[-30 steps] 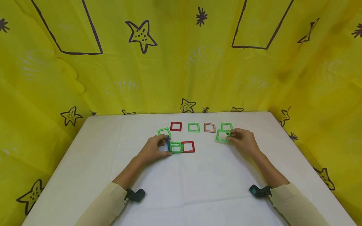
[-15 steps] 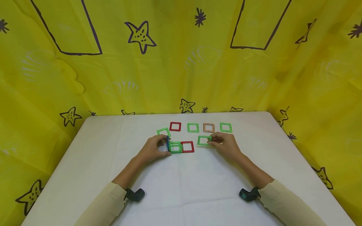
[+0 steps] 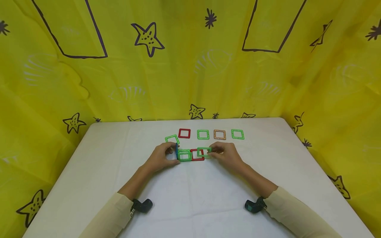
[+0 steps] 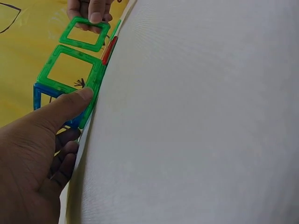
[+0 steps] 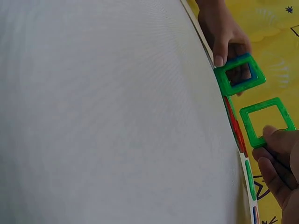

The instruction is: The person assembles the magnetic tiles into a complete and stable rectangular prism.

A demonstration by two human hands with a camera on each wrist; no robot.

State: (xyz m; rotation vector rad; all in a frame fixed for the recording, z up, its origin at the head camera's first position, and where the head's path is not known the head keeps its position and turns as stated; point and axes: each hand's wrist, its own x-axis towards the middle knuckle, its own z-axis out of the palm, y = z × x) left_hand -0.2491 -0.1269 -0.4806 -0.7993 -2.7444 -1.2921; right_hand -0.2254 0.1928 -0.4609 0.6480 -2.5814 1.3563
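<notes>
My left hand [image 3: 160, 155] grips the left end of a small build of square magnetic tiles. In the left wrist view, its thumb presses near the edge of an upright green tile [image 4: 46, 70], and a blue tile [image 4: 36, 95] stands beside it. Joined on the right, a red tile [image 3: 197, 160] lies flat on the table. My right hand [image 3: 227, 153] pinches another green tile [image 5: 259, 103] by its edge, raised above the red tile. The left hand's other fingers are partly hidden behind the blue tile.
Behind the build, a tilted green tile [image 3: 171, 136], a red tile [image 3: 184, 129], a green tile [image 3: 203, 130], an orange tile [image 3: 219, 130] and another green tile [image 3: 237, 130] lie on the white table [image 3: 190, 198]. A yellow curtain [image 3: 178, 82] hangs behind.
My right hand has carried the green tile leftward from beside the far-right green tile to above the flat red tile. The left hand has kept its hold on the build.
</notes>
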